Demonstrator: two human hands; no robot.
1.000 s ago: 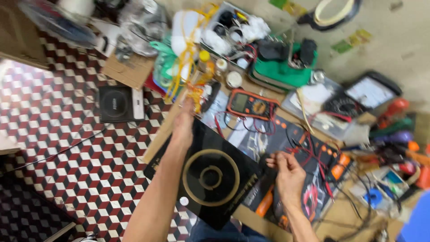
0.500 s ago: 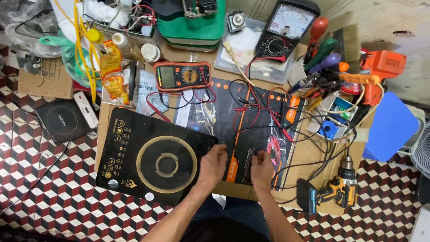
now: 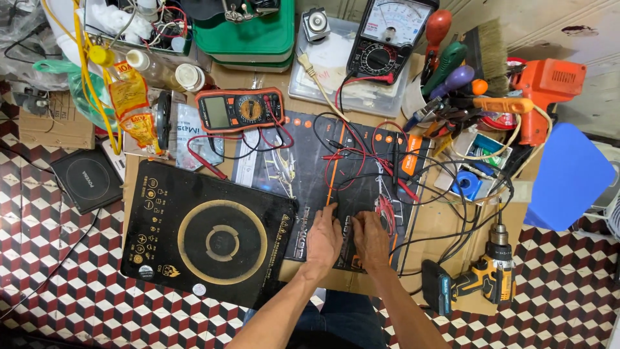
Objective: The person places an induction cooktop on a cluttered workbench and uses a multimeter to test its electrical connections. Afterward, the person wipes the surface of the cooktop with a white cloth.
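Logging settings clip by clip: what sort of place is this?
Likely an electronics repair bench: two meters, a cordless drill and an induction cooker crowd the table.

An orange digital multimeter lies on the worktop near a black analogue meter. A green lidded box sits at the back. A yellow-and-black cordless drill lies at the front right, an orange power tool behind it, and a blue roll of tape between them.

Hands seemingly touching black mat.
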